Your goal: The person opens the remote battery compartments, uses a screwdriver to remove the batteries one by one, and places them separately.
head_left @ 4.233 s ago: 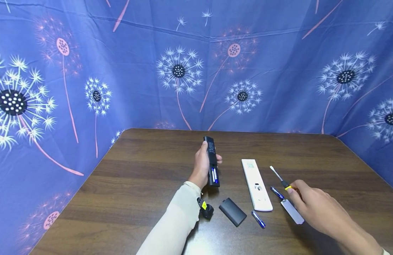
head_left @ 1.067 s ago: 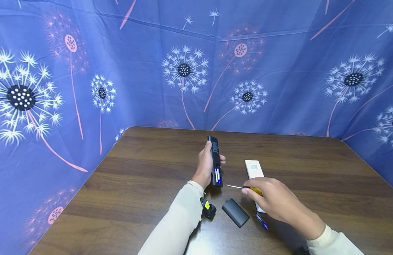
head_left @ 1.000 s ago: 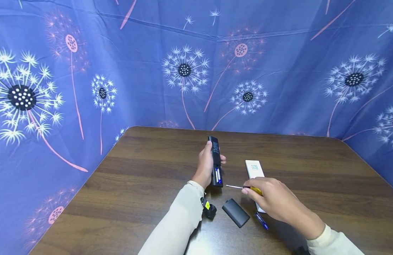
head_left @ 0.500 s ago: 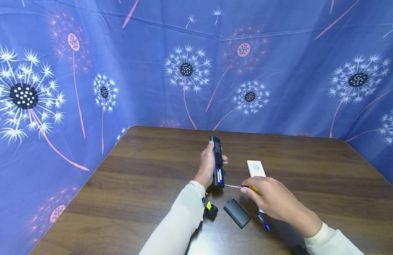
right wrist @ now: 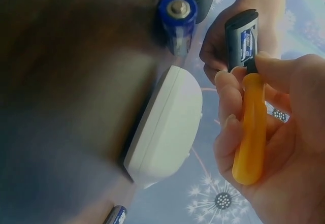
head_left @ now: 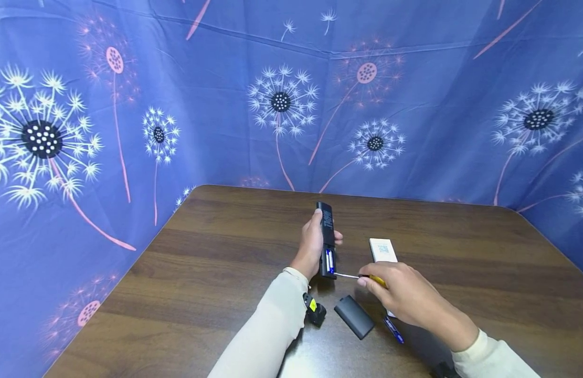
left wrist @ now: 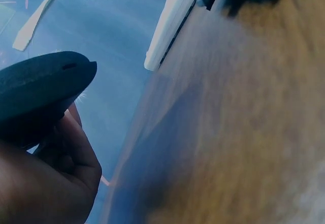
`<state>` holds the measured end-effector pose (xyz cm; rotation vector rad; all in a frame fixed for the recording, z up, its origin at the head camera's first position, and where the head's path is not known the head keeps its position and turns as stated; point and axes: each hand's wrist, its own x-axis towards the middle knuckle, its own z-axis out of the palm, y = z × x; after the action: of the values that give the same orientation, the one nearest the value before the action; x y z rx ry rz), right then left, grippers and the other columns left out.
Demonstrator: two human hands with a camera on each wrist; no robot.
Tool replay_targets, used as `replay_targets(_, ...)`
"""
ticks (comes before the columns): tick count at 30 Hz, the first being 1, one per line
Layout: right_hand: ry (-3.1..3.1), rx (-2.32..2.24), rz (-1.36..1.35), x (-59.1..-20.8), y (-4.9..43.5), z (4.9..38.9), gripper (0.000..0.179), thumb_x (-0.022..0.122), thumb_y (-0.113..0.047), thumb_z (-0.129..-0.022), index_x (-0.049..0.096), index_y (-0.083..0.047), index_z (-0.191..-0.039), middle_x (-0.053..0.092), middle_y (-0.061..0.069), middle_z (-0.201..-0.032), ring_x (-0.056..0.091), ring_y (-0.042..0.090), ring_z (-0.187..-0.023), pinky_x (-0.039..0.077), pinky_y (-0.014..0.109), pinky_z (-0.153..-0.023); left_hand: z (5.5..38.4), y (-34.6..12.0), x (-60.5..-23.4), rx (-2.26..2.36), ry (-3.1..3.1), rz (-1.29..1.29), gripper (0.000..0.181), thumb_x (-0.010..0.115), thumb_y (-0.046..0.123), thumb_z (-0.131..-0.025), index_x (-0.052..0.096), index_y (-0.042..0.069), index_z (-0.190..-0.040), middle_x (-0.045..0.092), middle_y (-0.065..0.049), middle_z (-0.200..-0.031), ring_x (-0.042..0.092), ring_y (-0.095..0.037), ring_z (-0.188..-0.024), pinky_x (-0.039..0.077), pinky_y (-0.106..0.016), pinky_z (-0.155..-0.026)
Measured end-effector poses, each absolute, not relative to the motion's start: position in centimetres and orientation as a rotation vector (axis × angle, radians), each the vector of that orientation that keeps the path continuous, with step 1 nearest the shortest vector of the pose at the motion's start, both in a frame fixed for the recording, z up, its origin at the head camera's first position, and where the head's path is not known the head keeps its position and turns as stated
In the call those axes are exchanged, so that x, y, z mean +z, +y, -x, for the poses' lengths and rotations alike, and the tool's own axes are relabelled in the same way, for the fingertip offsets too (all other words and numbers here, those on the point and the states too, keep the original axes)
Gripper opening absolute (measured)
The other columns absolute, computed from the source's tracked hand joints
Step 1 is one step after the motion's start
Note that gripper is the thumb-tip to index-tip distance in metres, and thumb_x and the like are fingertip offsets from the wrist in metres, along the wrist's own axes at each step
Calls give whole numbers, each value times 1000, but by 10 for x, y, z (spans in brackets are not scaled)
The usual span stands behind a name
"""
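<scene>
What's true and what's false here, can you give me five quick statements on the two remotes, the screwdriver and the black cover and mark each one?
1. The left hand holds the black remote. True.
2. The screwdriver has a red handle. False: its handle is yellow-orange.
3. The black remote is open at one end, with blue batteries showing inside. True.
4. The right hand holds the white remote. False: the right hand grips the screwdriver, and the white remote lies on the table.
5. The black cover lies on the table. True.
</scene>
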<state>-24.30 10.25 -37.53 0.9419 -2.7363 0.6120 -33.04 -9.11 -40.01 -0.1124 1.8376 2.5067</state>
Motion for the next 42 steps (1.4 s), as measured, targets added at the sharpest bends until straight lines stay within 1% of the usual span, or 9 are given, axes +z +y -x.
replay_targets(6, -2715, 574, -966, -377, 100, 245, 8, 68, -26, -97, 74, -22, -100, 67, -20, -91, 57, -2, -76, 51, 32, -67, 330, -90, -401, 2521, 1824, 107, 57, 33, 50, -105, 58, 2, -123, 70, -9, -74, 68, -18, -66, 50, -31, -63)
replay_targets(10, -2710, 552, -961, -377, 99, 246, 8, 68, -25, -97, 74, -22, -101, 68, -19, -92, 58, -2, -77, 51, 33, -68, 330, -90, -401, 2534, 1791, 85, 57, 34, 50, -105, 56, 1, -123, 69, -10, -73, 66, -16, -61, 50, -30, -61)
replay_targets(14, -2705, 543, -956, -377, 99, 245, 7, 69, -24, -97, 74, -21, -101, 68, -19, -92, 58, -2, -78, 52, 34, -68, 330, -90, -400, 2538, 1777, 58, 56, 33, 50, -106, 55, 1, -122, 69, -10, -72, 65, -15, -59, 51, -30, -59)
replay_targets(21, -2692, 528, -965, -377, 100, 244, 6, 70, -23, -96, 74, -22, -100, 67, -20, -90, 58, -3, -77, 51, 33, -67, 331, -88, -401, 2522, 1776, 88, 55, 34, 50, -106, 57, 2, -118, 69, -11, -73, 65, -15, -59, 49, -30, -56)
replay_targets(25, -2691, 512, -968, -377, 100, 244, 6, 70, -23, -96, 74, -22, -100, 67, -21, -90, 59, -2, -78, 52, 34, -68, 330, -89, -400, 2507, 1783, 80, 55, 33, 50, -106, 55, 2, -122, 69, -10, -73, 65, -15, -60, 49, -30, -57)
replay_targets(31, -2645, 472, -990, -378, 99, 245, 6, 72, -22, -94, 74, -21, -99, 70, -17, -92, 65, 4, -83, 55, 37, -71, 329, -91, -400, 2485, 1787, 69, 57, 33, 50, -106, 54, 3, -129, 69, -10, -74, 66, -17, -62, 50, -30, -60)
replay_targets(42, -2592, 447, -967, -380, 97, 247, 7, 78, -20, -89, 75, -21, -95, 70, -16, -88, 63, 2, -78, 54, 34, -65, 328, -91, -400, 2463, 1805, 39, 58, 28, 50, -108, 53, 2, -130, 69, -10, -75, 66, -17, -62, 50, -29, -59)
